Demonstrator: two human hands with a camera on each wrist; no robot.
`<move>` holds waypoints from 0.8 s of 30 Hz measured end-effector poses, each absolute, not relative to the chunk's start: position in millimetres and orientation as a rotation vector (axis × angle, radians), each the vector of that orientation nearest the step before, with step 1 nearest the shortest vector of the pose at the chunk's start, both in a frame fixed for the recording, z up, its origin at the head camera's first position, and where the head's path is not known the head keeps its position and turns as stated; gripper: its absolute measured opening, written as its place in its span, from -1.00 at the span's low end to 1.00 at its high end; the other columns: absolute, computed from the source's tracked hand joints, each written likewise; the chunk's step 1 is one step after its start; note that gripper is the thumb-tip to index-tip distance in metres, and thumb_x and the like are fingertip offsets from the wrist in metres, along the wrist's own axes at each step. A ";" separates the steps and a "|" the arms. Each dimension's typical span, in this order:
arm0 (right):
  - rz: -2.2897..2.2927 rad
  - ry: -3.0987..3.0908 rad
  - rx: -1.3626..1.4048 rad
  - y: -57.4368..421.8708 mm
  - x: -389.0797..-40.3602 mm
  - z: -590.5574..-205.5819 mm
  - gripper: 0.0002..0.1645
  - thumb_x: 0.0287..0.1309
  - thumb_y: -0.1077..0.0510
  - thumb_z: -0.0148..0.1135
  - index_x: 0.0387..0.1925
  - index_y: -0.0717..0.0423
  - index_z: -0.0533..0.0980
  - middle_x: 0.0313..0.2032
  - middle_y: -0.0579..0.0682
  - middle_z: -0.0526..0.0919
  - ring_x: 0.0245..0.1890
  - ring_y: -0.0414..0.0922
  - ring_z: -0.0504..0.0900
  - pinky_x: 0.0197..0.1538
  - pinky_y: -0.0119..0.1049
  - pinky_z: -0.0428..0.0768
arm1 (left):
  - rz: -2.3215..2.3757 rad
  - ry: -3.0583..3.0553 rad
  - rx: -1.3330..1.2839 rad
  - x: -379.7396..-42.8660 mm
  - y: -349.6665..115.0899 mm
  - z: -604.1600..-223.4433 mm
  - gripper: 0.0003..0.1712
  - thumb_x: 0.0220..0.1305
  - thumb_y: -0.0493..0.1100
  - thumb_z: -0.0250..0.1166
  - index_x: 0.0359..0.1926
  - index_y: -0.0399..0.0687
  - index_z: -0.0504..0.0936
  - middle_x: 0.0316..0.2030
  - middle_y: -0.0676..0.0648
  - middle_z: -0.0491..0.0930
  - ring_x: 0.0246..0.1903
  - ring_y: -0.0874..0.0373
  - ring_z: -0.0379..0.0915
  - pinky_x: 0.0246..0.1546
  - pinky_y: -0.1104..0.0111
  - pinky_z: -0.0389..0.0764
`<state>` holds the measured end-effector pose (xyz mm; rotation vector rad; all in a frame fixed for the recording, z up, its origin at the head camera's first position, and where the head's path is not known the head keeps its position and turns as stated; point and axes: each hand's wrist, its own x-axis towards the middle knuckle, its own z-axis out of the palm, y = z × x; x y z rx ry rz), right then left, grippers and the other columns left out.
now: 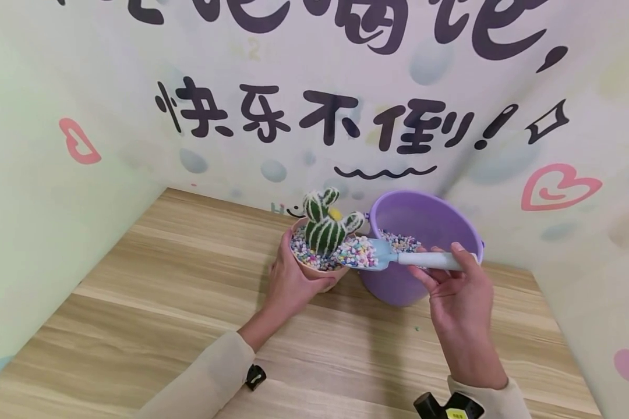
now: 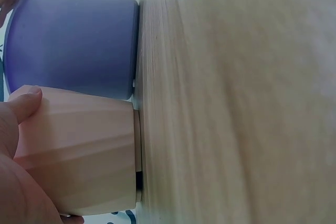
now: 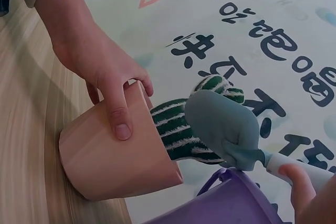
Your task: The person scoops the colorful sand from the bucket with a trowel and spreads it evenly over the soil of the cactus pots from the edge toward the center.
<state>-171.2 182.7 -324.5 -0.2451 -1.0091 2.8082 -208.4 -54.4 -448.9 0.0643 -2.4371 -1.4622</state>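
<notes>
My left hand (image 1: pixel 288 285) grips the side of a peach-coloured flowerpot (image 2: pixel 84 150), its thumb near the rim. The pot stands upright on the table. Inside it a green-and-white striped knitted cactus (image 1: pixel 325 234) with a yellow flower rises from multicoloured pebbles (image 1: pixel 306 254). In my right hand (image 1: pixel 460 297) is a light blue trowel (image 1: pixel 382 254), held by its pale handle. Its blade, heaped with pebbles, reaches over the pot's right rim beside the cactus. In the right wrist view, the blade's underside hides part of the cactus.
A purple bucket (image 1: pixel 398 288) stands close to the right of the pot, with more pebbles inside. One small green pebble (image 1: pixel 417 329) lies on the wooden table (image 1: pixel 178 302). Behind hangs a printed cloth backdrop (image 1: pixel 230 169), and pale walls flank both sides.
</notes>
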 end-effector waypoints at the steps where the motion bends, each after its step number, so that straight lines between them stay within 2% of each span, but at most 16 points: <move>1: 2.793 -1.030 -0.248 181.4 -171.2 -324.2 -0.78 0.29 0.24 0.20 -0.12 0.27 0.39 -0.47 0.22 0.66 -0.33 0.13 0.74 -0.26 0.08 0.66 | -1.464 -2.437 0.067 -208.2 -54.3 -448.7 0.52 -0.40 0.15 0.69 0.50 0.14 -0.13 0.37 -0.10 0.22 0.27 -0.03 0.25 0.22 -0.05 0.27; 5: 2.725 -1.126 -0.238 176.1 -172.1 -321.9 -0.58 0.25 0.22 0.26 0.01 0.21 0.25 -0.48 0.19 0.68 -0.38 0.10 0.74 -0.33 0.06 0.67 | -1.467 -2.439 0.070 -207.4 -54.2 -448.6 0.51 -0.40 0.14 0.69 0.49 0.14 -0.13 0.38 -0.10 0.22 0.29 -0.03 0.23 0.24 -0.05 0.25; 7: 2.701 -1.155 -0.230 174.0 -172.9 -320.4 -0.54 0.23 0.23 0.28 0.01 0.20 0.22 -0.49 0.18 0.69 -0.40 0.09 0.74 -0.34 0.07 0.66 | -1.467 -2.445 0.072 -206.8 -54.2 -448.5 0.51 -0.39 0.14 0.68 0.49 0.16 -0.15 0.38 -0.10 0.21 0.30 -0.02 0.22 0.26 -0.05 0.23; 15: 2.665 -1.172 -0.222 170.2 -175.6 -315.7 -0.76 0.18 0.27 0.32 -0.26 0.23 0.39 -0.56 0.15 0.63 -0.42 0.11 0.73 -0.37 0.11 0.65 | -1.456 -2.433 0.062 -206.1 -54.1 -448.8 0.50 -0.39 0.15 0.68 0.49 0.10 -0.11 0.33 -0.10 0.25 0.26 -0.02 0.25 0.22 -0.05 0.27; 24: 2.604 -1.203 -0.191 170.6 -176.6 -309.2 -0.75 0.16 0.26 0.35 -0.27 0.25 0.41 -0.52 0.13 0.63 -0.39 0.10 0.74 -0.44 0.03 0.68 | -1.428 -2.411 0.061 -208.6 -53.6 -449.7 0.50 -0.43 0.18 0.69 0.48 0.16 -0.08 0.30 -0.07 0.29 0.22 0.00 0.28 0.15 -0.02 0.32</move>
